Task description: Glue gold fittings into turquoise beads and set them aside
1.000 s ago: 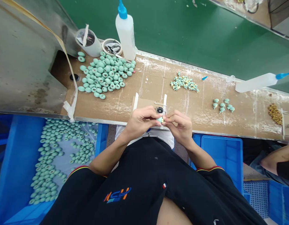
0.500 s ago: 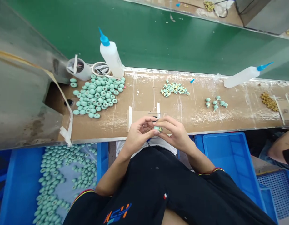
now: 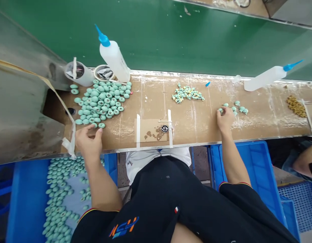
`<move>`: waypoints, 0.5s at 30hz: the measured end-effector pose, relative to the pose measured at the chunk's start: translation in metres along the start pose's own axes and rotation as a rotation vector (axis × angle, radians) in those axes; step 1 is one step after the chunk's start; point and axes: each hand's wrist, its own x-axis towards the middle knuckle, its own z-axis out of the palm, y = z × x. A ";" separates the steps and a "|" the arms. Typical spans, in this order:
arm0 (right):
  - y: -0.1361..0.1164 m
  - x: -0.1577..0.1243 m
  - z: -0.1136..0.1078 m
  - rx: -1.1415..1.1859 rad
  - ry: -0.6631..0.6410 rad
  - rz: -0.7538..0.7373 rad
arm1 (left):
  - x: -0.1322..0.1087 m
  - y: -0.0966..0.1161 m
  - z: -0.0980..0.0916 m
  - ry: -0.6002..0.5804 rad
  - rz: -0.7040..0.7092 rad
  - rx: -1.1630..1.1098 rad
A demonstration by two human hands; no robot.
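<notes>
My left hand [image 3: 89,143] is at the near edge of a pile of round mint-green pieces [image 3: 102,98], some showing dark hollows. Its thumb and fingers are apart, with fingertips close to the nearest pieces. Over to the right, my right hand [image 3: 225,120] has its fingertips on a mint-green piece [image 3: 220,110], low over the bench beside a small group of similar pieces [image 3: 237,103] with small parts attached. The fingers partly hide that piece. Between my hands lies a taped cardboard patch [image 3: 152,131] with brown wet spots and a round black disc [image 3: 165,128].
Small green-and-yellow parts [image 3: 187,93] lie mid-bench. A white bottle [image 3: 115,62] stands left; another bottle [image 3: 265,79] leans right. Blue bins [image 3: 26,199] sit below, the left one holding many green pieces. Another person's arm [image 3: 306,157] shows at right.
My hands were together at the front of the bench around a mint-green piece. They have parted: the left went to the pile, the right carried the piece to the small group.
</notes>
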 end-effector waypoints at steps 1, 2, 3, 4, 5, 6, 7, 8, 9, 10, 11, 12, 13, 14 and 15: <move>0.007 0.003 0.001 -0.019 0.009 0.003 | 0.000 -0.004 0.000 0.006 -0.024 -0.004; 0.013 0.006 0.002 -0.031 0.019 0.004 | 0.000 -0.006 0.000 0.006 -0.042 -0.012; 0.017 0.008 0.002 -0.038 0.033 0.003 | -0.001 -0.007 0.001 0.006 -0.051 -0.018; 0.020 0.009 0.002 -0.041 0.054 -0.001 | -0.001 -0.007 0.002 0.009 -0.053 -0.018; 0.021 0.010 0.002 -0.042 0.082 -0.010 | 0.000 -0.007 0.003 0.018 -0.049 -0.009; 0.020 0.010 0.003 -0.042 0.113 -0.025 | 0.001 -0.007 0.005 0.029 -0.044 0.004; 0.017 0.009 0.003 -0.037 0.143 -0.047 | 0.003 -0.006 0.006 0.038 -0.035 0.017; 0.012 0.008 0.004 -0.027 0.165 -0.076 | 0.004 -0.006 0.008 0.048 -0.023 0.028; 0.005 0.006 0.006 -0.010 0.174 -0.110 | 0.006 -0.005 0.009 0.059 -0.010 0.037; -0.003 0.003 0.008 0.012 0.166 -0.148 | 0.007 -0.005 0.010 0.070 0.004 0.042; -0.013 0.000 0.012 0.041 0.140 -0.189 | 0.008 -0.005 0.011 0.082 0.018 0.043; -0.024 -0.004 0.015 0.075 0.096 -0.235 | 0.009 -0.005 0.012 0.095 0.026 0.038; -0.036 -0.008 0.020 0.114 0.036 -0.285 | 0.009 -0.005 0.013 0.108 0.024 0.024; -0.049 -0.012 0.024 0.156 -0.033 -0.337 | 0.009 -0.005 0.014 0.119 0.009 -0.003; -0.062 -0.015 0.029 0.199 -0.103 -0.388 | 0.009 -0.005 0.015 0.128 -0.014 -0.040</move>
